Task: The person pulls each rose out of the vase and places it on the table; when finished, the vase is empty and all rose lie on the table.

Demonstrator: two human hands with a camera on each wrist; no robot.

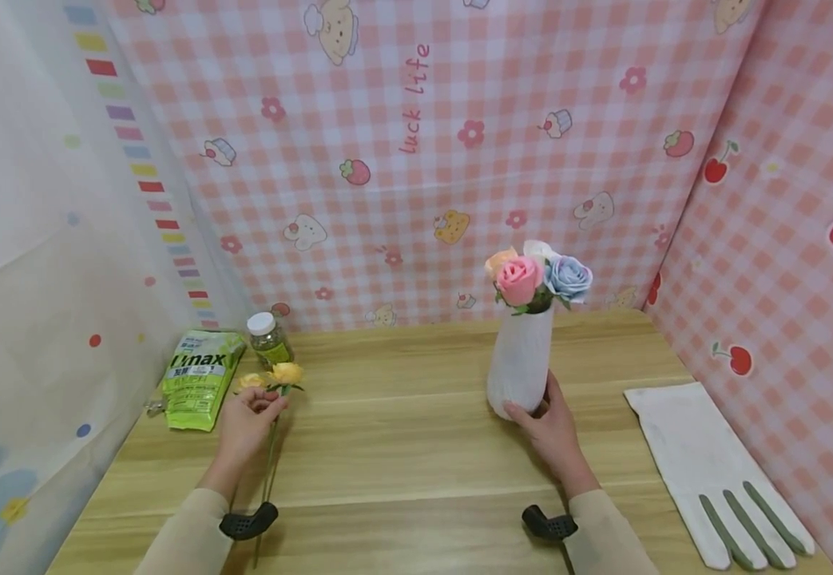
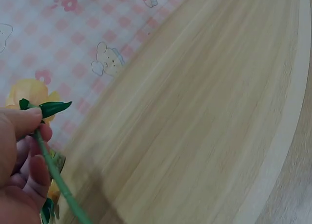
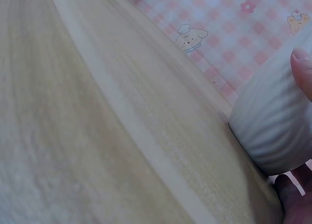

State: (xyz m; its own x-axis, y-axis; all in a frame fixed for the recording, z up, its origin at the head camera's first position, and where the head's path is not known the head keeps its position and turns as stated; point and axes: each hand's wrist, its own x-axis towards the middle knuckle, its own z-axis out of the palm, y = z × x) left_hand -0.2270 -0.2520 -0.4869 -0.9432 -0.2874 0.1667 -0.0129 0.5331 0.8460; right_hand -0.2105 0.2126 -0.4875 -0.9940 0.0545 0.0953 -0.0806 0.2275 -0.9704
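My left hand (image 1: 251,419) pinches the green stem of a yellow rose (image 1: 287,373) just below its bloom, with thumb and forefinger. In the left wrist view a green leaf (image 2: 54,109) sticks out past the thumb. A second yellow rose (image 1: 251,382) shows right behind the hand, partly hidden by it. My right hand (image 1: 553,435) grips the lower part of a white ribbed vase (image 1: 520,359), thumb in front and fingers round its right side. The vase leans slightly and holds a pink rose (image 1: 519,279), a blue rose (image 1: 569,278), a white one and an orange one.
A green snack-like bag (image 1: 200,383) marked "Umax" and a white-capped jar (image 1: 270,339) stand at the table's back left. At right lies a pair of white gloves (image 1: 711,455) with grey-green between the fingers. Checked cloth (image 1: 387,208) hangs behind the wooden table (image 1: 387,447).
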